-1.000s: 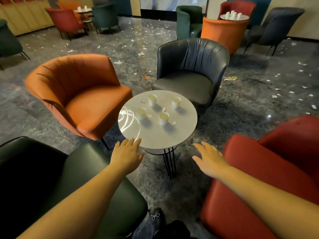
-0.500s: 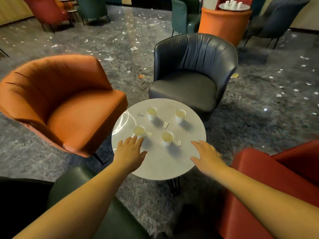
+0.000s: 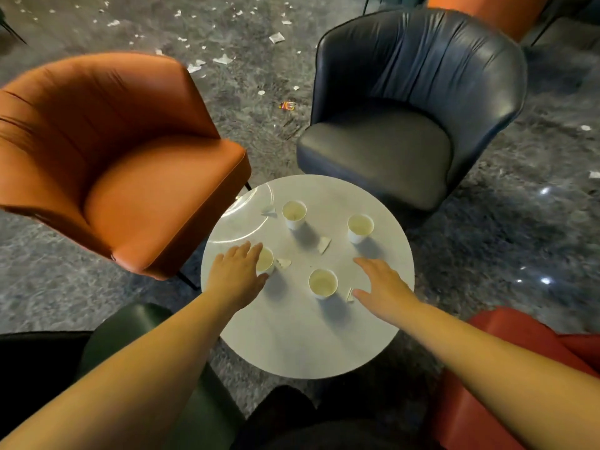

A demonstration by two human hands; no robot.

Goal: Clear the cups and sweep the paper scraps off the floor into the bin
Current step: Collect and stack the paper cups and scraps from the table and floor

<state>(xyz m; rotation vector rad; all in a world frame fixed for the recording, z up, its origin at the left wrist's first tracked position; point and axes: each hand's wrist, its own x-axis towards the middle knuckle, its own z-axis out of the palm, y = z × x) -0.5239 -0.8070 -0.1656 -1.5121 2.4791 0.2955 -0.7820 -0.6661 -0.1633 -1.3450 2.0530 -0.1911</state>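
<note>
1. Nearest the camera, a dark green chair (image 3: 181, 401) sits at lower left and a red chair (image 3: 506, 384) at lower right, with both bare forearms reaching out between them.
2. The left hand (image 3: 235, 276) is over the near-left part of the round white surface (image 3: 292, 345), fingers (image 3: 251, 253) spread and relaxed, partly covering the near-left cup (image 3: 266, 259); whether they touch it cannot be told.
3. The right hand (image 3: 384, 285) hovers over the right side, fingers loosely extended, holding nothing, just beside the near cup (image 3: 323, 283) and a small scrap (image 3: 350, 295).
4. Farther on stand the far-left cup (image 3: 294, 215) and the far-right cup (image 3: 360, 228), all upright, with folded paper scraps (image 3: 324, 245) between them.
5. Beyond the surface are an orange armchair (image 3: 123, 164) on the left and a dark blue armchair (image 3: 406, 108) on the right.
6. White paper bits (image 3: 224, 59) and an orange wrapper (image 3: 287, 105) litter the grey floor (image 3: 259, 131) behind.
</note>
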